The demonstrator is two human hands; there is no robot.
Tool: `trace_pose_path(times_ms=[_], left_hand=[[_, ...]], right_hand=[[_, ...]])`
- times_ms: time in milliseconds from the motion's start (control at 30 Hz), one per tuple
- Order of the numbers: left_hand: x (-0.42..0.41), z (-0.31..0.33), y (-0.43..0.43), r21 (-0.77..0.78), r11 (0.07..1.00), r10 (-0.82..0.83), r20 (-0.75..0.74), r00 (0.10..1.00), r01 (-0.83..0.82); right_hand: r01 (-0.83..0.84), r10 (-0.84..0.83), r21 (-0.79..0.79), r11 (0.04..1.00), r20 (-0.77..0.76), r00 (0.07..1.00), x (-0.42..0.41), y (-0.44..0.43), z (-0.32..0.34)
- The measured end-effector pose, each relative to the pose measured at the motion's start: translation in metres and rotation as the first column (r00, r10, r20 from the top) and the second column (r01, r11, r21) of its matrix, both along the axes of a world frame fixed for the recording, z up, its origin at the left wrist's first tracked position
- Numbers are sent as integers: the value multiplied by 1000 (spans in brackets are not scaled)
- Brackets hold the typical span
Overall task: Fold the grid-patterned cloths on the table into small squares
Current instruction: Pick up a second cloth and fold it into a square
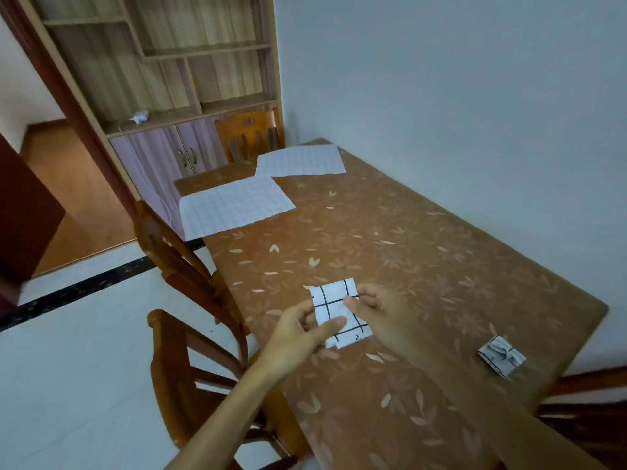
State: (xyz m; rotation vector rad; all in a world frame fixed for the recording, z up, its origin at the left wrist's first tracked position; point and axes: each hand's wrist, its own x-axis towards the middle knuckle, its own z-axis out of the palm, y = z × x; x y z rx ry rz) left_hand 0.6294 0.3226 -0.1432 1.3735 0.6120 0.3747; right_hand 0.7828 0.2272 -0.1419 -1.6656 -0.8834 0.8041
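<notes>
A white cloth with a black grid, folded to a small square (pixel 334 303), is held just above the brown leaf-patterned table (pixel 424 252) near its front left. My left hand (pixel 300 334) pinches its lower left edge, thumb on top. My right hand (pixel 380 308) grips its right side, thumb on the upper face. A second small folded cloth (pixel 502 358) lies at the table's right edge. Two unfolded grid cloths lie flat at the far end: one (pixel 234 205) overhanging the left edge, the other (pixel 300 161) behind it.
Two wooden chairs (pixel 190 266) stand along the table's left side, and another chair (pixel 249 134) is at the far end. A wall runs close along the right. A shelf cabinet (pixel 159 79) stands behind the table.
</notes>
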Motion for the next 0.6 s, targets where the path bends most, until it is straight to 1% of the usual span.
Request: trace_pose_path(times_ms=[200, 300, 367, 467, 533, 600], left_hand=[[33, -31, -6, -29, 991, 129, -106, 986, -133], [51, -46, -10, -46, 963, 253, -170, 952, -264], [62, -59, -9, -18, 929, 358, -203, 912, -369], [70, -89, -5, 91, 874, 484, -257, 836, -478], [69, -114, -1, 216, 827, 563, -297, 772, -520], [66, -140, 3, 339, 786, 613, -320, 722, -517]], right_hand=[[37, -35, -47, 998, 44, 998, 32, 10, -41], [22, -30, -114, 993, -65, 997, 47, 17, -61], [-76, 47, -185, 980, -159, 986, 56, 20, -77], [-204, 147, -224, 953, -244, 959, 64, 25, -99], [-225, 162, -252, 941, -247, 955, 65, 31, -115], [-247, 179, -293, 924, -239, 954, 63, 41, -137]])
